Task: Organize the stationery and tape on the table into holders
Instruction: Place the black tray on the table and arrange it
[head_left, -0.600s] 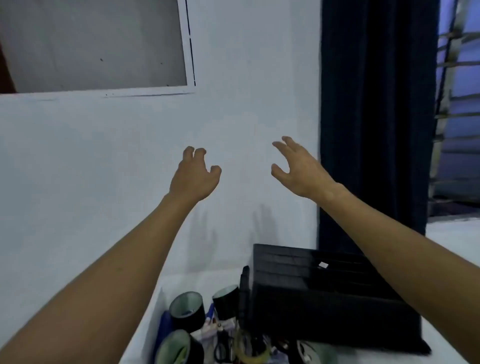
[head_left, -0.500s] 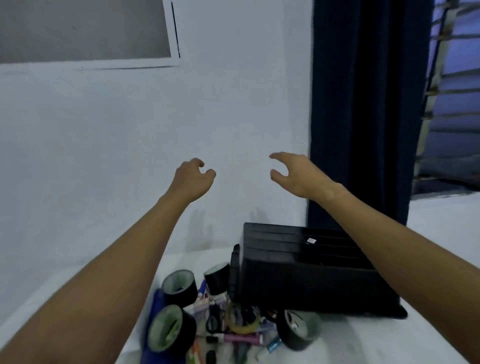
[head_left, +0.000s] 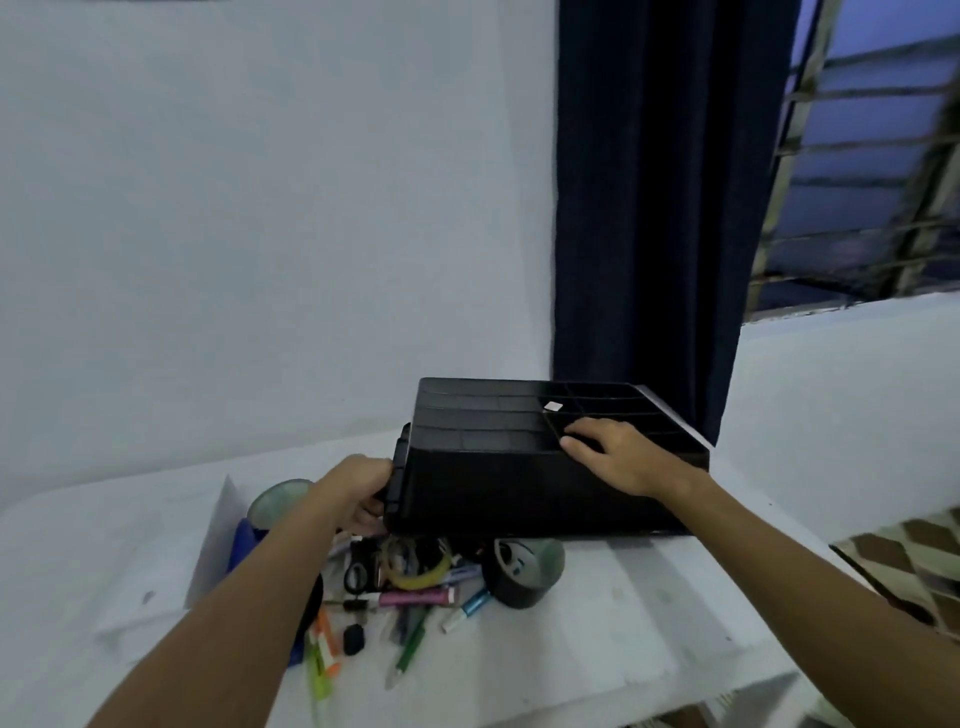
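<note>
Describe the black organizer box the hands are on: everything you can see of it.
The black organizer looks like matte plastic, boxy, with its top divided by thin walls into rows of slots; the slots appear empty. A small white sticker sits on a divider. It stands on the white table near the wall and dark curtain, just behind the pile of pens and tape. The left hand grips a ridged part on its left side; the right hand rests on the top, fingers curled over the dividers.
</note>
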